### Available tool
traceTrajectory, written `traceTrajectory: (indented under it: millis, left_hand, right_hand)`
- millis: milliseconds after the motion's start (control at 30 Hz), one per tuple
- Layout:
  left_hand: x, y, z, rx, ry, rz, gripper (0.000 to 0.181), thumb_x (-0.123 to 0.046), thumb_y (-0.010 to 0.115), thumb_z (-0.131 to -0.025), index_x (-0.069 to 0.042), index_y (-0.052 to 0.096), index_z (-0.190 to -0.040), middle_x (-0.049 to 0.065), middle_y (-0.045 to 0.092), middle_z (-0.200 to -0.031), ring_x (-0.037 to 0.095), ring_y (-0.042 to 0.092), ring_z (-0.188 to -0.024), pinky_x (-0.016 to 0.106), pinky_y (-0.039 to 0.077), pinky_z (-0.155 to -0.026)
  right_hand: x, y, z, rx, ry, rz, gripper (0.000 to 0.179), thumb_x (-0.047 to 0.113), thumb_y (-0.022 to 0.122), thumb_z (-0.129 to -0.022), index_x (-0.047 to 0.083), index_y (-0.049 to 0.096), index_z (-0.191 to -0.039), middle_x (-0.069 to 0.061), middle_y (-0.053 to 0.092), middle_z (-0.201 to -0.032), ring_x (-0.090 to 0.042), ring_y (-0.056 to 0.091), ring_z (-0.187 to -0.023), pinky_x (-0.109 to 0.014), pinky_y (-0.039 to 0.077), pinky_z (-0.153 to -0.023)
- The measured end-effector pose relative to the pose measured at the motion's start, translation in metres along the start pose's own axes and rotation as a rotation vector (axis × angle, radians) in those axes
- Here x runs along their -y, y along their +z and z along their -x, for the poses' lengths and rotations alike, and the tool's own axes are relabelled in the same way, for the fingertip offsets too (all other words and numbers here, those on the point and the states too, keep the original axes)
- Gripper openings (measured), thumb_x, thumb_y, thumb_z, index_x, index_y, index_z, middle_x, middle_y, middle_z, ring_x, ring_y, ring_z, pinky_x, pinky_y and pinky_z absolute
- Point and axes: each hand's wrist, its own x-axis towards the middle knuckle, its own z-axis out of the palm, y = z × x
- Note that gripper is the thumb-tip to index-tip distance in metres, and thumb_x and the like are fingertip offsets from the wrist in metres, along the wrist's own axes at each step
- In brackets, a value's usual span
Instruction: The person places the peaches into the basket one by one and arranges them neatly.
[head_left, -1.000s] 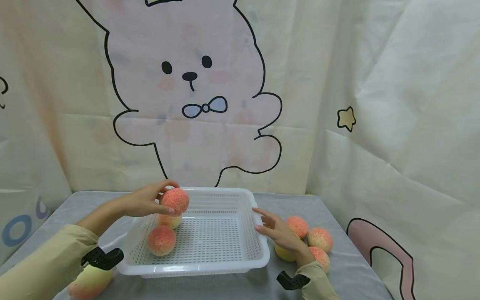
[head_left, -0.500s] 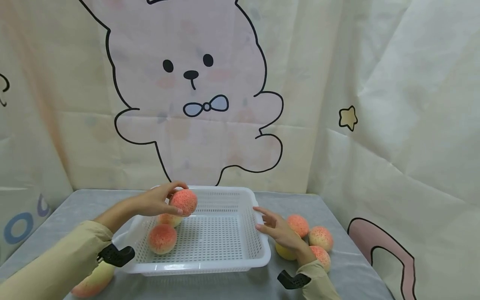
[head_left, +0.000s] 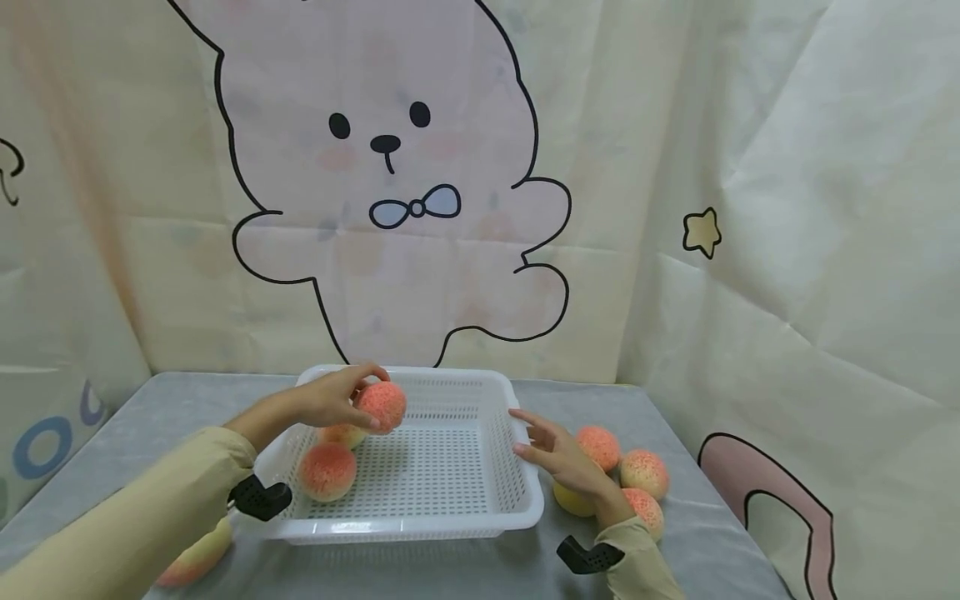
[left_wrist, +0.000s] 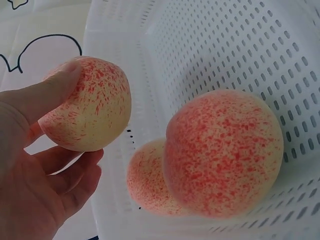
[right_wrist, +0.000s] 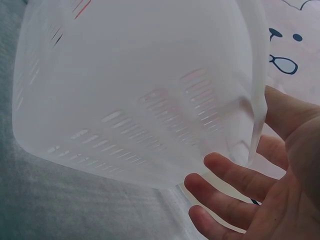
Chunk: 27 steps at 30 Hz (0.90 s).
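My left hand [head_left: 333, 400] grips a pink-speckled peach [head_left: 384, 407] over the left part of a white perforated plastic basket [head_left: 405, 527]. In the left wrist view, the thumb lies on top of this peach [left_wrist: 97, 110] and the other fingers curl beneath it. Two more peaches sit inside the basket at its left side, a nearer one [head_left: 327, 472] and a farther one [head_left: 341, 435] partly covered by the hand. At the basket's right rim, my right hand [head_left: 562, 462] holds the edge. The right wrist view has its thumb at the rim [right_wrist: 259, 100] and fingers spread along the outer wall.
Several peaches [head_left: 643, 475] lie in a group on the grey tablecloth right of the basket, partly behind my right forearm. Another peach [head_left: 197, 558] lies at the front left, partly under my left sleeve. Behind the table hangs a printed cloth [head_left: 420, 292] with a cartoon animal.
My left hand has moved to the right with the peach, farther over the basket. The right hand stays at the rim, and the head view has tilted slightly.
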Motion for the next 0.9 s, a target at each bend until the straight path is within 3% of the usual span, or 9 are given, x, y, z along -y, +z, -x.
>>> traceTrajectory:
  millis: [200,533,900]
  left_hand:
    - [0.002,0.008,-0.008,0.020,-0.004,0.031,0.069,-0.017,0.082,-0.085,0.001,0.046,-0.141,0.025,0.060,-0.131,0.025,0.062,-0.104,0.035,0.053,-0.083]
    - [0.006,0.016,-0.019,0.036,-0.031,0.032,0.069,-0.013,0.079,-0.086,0.004,0.046,-0.145,0.032,0.054,-0.140,0.031,0.064,-0.111,0.039,0.056,-0.087]
    - [0.014,0.023,-0.028,0.027,-0.081,-0.058,0.059,-0.018,0.080,-0.087,-0.005,0.053,-0.137,0.022,0.059,-0.135,0.036,0.058,-0.122,0.055,0.050,-0.102]
  right_hand:
    - [0.000,0.002,0.000,0.004,0.005,-0.012,0.066,0.022,0.059,-0.103,0.004,0.028,-0.159,-0.031,0.050,-0.147,-0.037,0.061,-0.122,-0.028,0.055,-0.090]
    - [-0.007,0.000,0.001,0.002,-0.008,0.001,0.065,0.022,0.058,-0.103,0.004,0.029,-0.158,-0.030,0.052,-0.145,-0.038,0.062,-0.121,-0.027,0.055,-0.090]
    - [-0.004,0.001,0.001,0.006,-0.013,-0.007,0.064,0.022,0.057,-0.104,0.006,0.030,-0.159,-0.028,0.051,-0.147,-0.035,0.061,-0.123,-0.028,0.055,-0.091]
